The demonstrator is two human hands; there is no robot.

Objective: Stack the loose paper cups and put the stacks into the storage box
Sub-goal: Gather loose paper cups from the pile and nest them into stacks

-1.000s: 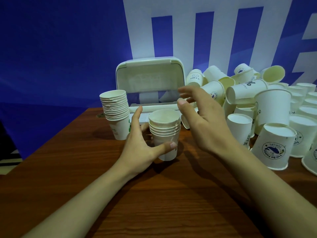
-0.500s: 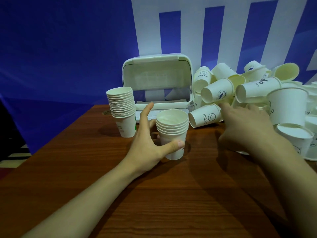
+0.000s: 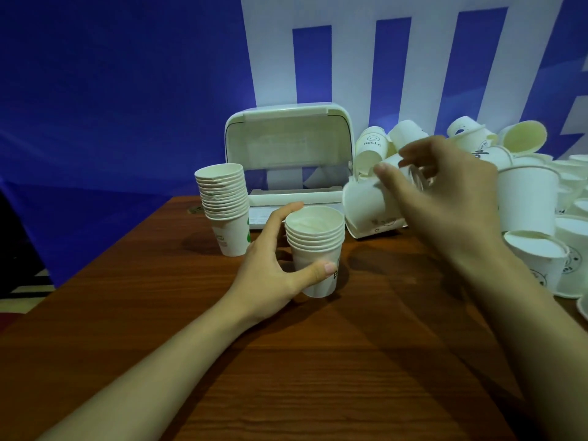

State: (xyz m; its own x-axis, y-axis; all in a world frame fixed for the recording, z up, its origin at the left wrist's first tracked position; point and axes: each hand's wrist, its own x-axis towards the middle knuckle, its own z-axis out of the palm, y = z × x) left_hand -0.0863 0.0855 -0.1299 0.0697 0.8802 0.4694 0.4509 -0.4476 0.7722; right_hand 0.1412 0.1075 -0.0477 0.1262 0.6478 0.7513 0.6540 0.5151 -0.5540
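On the wooden table (image 3: 318,361) we see the white storage box (image 3: 288,160) at the far edge, its lid raised; to its right lies the heap of loose cups (image 3: 528,198), some upright, some tipped; left of the box stands the tall stack (image 3: 226,205); nearer us our left hand (image 3: 273,265) wraps thumb and fingers around the short stack (image 3: 316,249), upright on the table; our right hand (image 3: 445,198) pinches 1 tilted single cup (image 3: 369,205) above the table, beside that stack.
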